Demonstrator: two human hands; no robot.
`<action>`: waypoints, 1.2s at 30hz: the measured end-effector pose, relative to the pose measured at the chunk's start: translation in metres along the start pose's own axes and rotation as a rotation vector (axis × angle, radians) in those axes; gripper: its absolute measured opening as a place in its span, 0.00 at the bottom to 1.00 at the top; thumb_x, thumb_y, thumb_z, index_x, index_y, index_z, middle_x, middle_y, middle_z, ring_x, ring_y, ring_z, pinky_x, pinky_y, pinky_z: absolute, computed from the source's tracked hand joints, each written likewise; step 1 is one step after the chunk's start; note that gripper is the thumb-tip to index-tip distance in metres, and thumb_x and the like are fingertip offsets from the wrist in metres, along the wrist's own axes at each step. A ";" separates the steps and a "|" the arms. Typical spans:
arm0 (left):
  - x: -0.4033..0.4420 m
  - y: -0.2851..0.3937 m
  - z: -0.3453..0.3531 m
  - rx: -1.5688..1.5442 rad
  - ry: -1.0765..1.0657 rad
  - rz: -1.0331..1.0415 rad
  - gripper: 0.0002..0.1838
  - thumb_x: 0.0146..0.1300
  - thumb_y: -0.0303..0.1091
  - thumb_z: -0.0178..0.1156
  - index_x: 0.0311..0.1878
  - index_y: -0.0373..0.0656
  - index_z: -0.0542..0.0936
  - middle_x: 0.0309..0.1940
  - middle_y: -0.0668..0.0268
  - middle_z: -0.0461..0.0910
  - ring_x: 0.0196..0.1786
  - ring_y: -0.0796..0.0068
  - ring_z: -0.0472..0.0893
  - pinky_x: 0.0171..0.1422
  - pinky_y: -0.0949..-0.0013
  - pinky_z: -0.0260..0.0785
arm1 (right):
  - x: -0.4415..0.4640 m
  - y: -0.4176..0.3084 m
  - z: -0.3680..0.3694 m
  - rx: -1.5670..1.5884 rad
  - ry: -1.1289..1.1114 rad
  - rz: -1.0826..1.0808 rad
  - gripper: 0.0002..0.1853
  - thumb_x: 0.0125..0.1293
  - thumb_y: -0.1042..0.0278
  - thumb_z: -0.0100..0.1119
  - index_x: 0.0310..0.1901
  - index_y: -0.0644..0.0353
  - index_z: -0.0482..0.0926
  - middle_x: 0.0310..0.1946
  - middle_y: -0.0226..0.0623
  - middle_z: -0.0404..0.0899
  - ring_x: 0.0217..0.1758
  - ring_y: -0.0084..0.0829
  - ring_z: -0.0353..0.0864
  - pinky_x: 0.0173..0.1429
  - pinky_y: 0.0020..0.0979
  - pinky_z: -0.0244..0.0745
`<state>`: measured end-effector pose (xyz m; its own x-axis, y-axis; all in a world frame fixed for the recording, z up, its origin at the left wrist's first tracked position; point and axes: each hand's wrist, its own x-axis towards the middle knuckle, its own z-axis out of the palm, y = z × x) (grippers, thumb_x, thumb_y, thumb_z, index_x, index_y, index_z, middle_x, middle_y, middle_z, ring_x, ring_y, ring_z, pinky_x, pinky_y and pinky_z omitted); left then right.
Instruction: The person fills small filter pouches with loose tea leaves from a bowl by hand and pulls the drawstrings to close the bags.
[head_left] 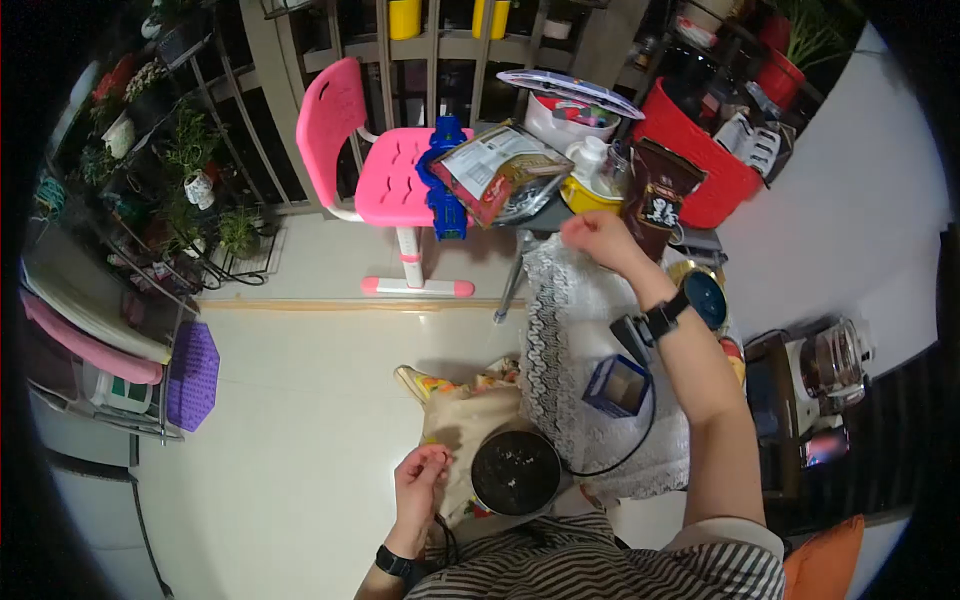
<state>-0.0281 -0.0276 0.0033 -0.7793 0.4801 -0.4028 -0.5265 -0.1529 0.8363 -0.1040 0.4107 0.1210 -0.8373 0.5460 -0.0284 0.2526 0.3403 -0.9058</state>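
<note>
A round dark pot (515, 473) filled with dark soil and dotted with white specks sits at my lap. To its left is my left hand (422, 482), thumb and fingertips pressed together; whatever they may pinch is too small to make out. My right hand (606, 240) is stretched out over the table's far end, fingers curled in and slightly blurred, beside a brown printed bag (662, 195). Nothing nameable shows in it. Below the right forearm, an open-topped blue box (616, 387) stands on the lace tablecloth (580, 300).
A pink chair (385, 180) holds a blue plastic piece (447, 165) and a flat printed package (500, 170). A red bin (700, 150) and a yellow container (590, 195) stand behind the table. Plant racks line the left; a coffee maker (832, 365) is at right.
</note>
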 end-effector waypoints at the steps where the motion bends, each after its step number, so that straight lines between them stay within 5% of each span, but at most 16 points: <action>1: -0.002 -0.002 0.001 -0.019 -0.006 0.005 0.08 0.69 0.28 0.57 0.47 0.37 0.81 0.37 0.67 0.83 0.40 0.82 0.79 0.43 0.78 0.69 | -0.020 -0.002 -0.011 -0.381 -0.053 -0.043 0.09 0.54 0.62 0.66 0.36 0.54 0.85 0.29 0.33 0.85 0.30 0.31 0.82 0.36 0.32 0.76; 3: -0.006 -0.001 0.007 -0.002 -0.029 -0.002 0.08 0.69 0.28 0.57 0.47 0.37 0.81 0.38 0.67 0.83 0.40 0.81 0.79 0.43 0.78 0.69 | -0.057 0.004 -0.027 -0.842 -0.091 -0.015 0.12 0.45 0.54 0.69 0.29 0.49 0.86 0.31 0.38 0.85 0.36 0.42 0.84 0.43 0.39 0.78; 12: -0.019 0.010 0.022 0.097 -0.130 0.078 0.08 0.69 0.29 0.57 0.48 0.38 0.81 0.39 0.68 0.83 0.41 0.81 0.79 0.44 0.78 0.69 | -0.105 0.083 -0.063 -1.089 -0.143 0.242 0.17 0.44 0.47 0.73 0.29 0.51 0.86 0.31 0.36 0.86 0.37 0.37 0.84 0.42 0.37 0.77; 18: -0.027 0.003 0.021 0.146 -0.109 0.021 0.09 0.69 0.29 0.58 0.48 0.37 0.81 0.39 0.68 0.83 0.42 0.82 0.79 0.46 0.78 0.70 | -0.110 0.109 -0.066 -0.922 -0.157 0.353 0.20 0.48 0.48 0.71 0.26 0.61 0.85 0.22 0.39 0.83 0.25 0.33 0.82 0.37 0.35 0.77; 23: -0.032 -0.018 0.022 0.198 -0.233 0.057 0.09 0.69 0.30 0.59 0.49 0.39 0.81 0.39 0.73 0.82 0.41 0.88 0.77 0.46 0.81 0.69 | -0.112 0.145 -0.071 -0.535 -0.163 0.225 0.10 0.52 0.65 0.66 0.20 0.59 0.80 0.15 0.27 0.76 0.17 0.21 0.72 0.23 0.26 0.66; 29: -0.032 -0.030 0.029 0.164 -0.277 0.067 0.08 0.68 0.29 0.60 0.48 0.41 0.82 0.34 0.75 0.81 0.37 0.89 0.75 0.41 0.81 0.67 | -0.112 0.170 -0.081 -0.429 -0.022 0.084 0.08 0.54 0.66 0.67 0.25 0.60 0.80 0.19 0.25 0.75 0.24 0.19 0.72 0.30 0.27 0.69; 35: -0.027 -0.024 0.028 0.233 -0.313 0.077 0.08 0.68 0.29 0.60 0.47 0.40 0.82 0.36 0.74 0.82 0.39 0.88 0.76 0.44 0.80 0.68 | -0.118 0.161 -0.082 -0.225 0.001 0.174 0.06 0.55 0.70 0.65 0.29 0.61 0.78 0.23 0.23 0.74 0.26 0.18 0.70 0.32 0.25 0.69; 36: -0.025 -0.020 0.029 0.270 -0.309 0.082 0.08 0.68 0.29 0.60 0.47 0.40 0.82 0.36 0.74 0.82 0.39 0.87 0.76 0.45 0.80 0.69 | -0.114 0.178 -0.085 -0.275 0.064 0.045 0.05 0.55 0.71 0.64 0.29 0.60 0.77 0.22 0.23 0.74 0.26 0.18 0.70 0.32 0.25 0.69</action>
<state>0.0118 -0.0116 0.0070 -0.6548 0.7185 -0.2347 -0.3270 0.0106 0.9450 0.0774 0.4742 -0.0009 -0.7920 0.6097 -0.0317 0.4187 0.5047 -0.7549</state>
